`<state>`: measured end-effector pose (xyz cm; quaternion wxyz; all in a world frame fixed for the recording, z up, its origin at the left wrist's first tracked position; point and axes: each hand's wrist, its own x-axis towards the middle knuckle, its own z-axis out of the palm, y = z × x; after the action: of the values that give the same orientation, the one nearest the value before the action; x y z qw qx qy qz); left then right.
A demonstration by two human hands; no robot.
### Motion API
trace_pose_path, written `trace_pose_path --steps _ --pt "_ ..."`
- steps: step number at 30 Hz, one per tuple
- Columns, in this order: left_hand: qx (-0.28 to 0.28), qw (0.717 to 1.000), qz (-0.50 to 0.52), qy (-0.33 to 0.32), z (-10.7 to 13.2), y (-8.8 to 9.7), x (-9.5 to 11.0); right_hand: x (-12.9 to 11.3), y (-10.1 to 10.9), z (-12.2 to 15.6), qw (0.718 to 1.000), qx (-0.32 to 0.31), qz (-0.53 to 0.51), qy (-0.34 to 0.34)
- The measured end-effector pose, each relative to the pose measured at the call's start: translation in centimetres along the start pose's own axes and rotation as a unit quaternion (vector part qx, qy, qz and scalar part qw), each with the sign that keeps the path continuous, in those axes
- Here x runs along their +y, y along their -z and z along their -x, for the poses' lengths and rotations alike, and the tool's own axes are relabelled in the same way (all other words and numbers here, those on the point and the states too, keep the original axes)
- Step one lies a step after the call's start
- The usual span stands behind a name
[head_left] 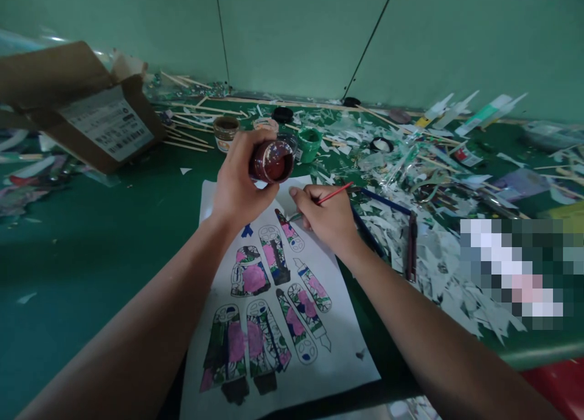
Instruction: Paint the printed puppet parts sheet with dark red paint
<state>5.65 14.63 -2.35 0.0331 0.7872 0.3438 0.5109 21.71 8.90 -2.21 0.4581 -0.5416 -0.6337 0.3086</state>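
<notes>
My left hand (239, 179) is wrapped around a small clear jar of dark red paint (272, 163), tilted so its open mouth faces me. Between the fingers of my right hand (326, 219) is a thin paintbrush (335, 193) with a red handle. The brush tip is hard to make out; it points down and left, over the upper part of a white paper sheet (351, 347). Printed patterned shapes (255, 277) on the sheet are partly coloured in pink, green, blue and black. The jar is held above the sheet's top edge.
Behind the jar stand a brown paint jar (224, 128) and a green one (309, 145), with a black lid (283, 114) nearby. An open cardboard box (104, 122) leans at the left. Wooden sticks (187, 141), paper scraps (387, 249) and pointed-nozzle bottles (483, 115) clutter the green table.
</notes>
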Motion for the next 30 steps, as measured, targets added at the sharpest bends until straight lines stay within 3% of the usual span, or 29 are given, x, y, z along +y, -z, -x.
trace_pose_path --steps 10,30 --pt "-0.019 1.0 0.01 -0.009 -0.1 0.1 0.2 0.2 0.1 -0.1 0.999 -0.005 -0.027 -0.023" --pt "-0.044 0.999 0.024 -0.005 0.0 0.1 1.0 0.0 0.2 -0.1 1.0 -0.001 0.012 0.004"
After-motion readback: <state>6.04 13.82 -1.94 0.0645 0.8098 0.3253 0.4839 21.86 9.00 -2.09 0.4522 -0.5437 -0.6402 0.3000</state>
